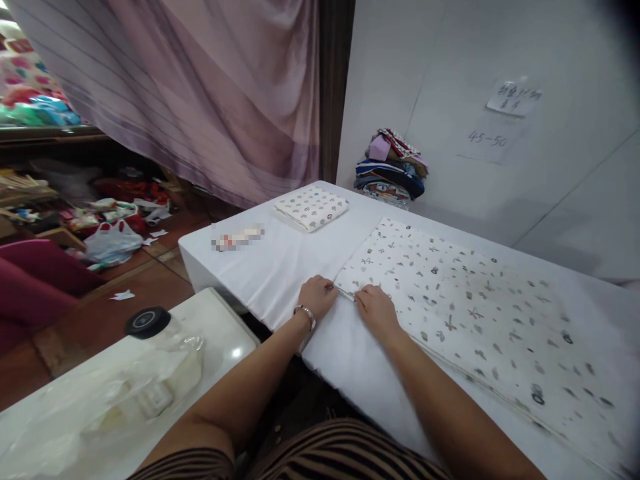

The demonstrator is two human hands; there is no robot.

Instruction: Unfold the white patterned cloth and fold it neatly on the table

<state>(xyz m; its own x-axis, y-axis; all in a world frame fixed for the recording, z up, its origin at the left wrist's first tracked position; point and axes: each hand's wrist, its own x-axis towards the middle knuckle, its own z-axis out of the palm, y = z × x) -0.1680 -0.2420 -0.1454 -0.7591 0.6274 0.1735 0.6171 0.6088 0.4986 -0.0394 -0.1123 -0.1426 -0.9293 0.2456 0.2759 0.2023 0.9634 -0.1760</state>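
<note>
A white cloth with small grey and brown prints [450, 300] lies folded flat across the right part of the white-covered table [260, 273]. At its near left corner my left hand [317, 295] pinches the edge, fingers closed; a bracelet circles that wrist. Just to the right, my right hand [375, 310] grips the same cloth along its near edge, with thumb and fingers pressed together. Between the two hands a short stretch of the edge shows. Farther back on the table rests a smaller folded printed cloth [313, 208], apart from both hands.
A blurred-out small item [238, 237] lies on the table's left part. At the lower left, a second white surface [220, 313] holds a black round lid [147, 322] and clear plastic [145, 393]. Folded clothes [391, 167] are stacked by the wall. A curtain [240, 93] hangs behind.
</note>
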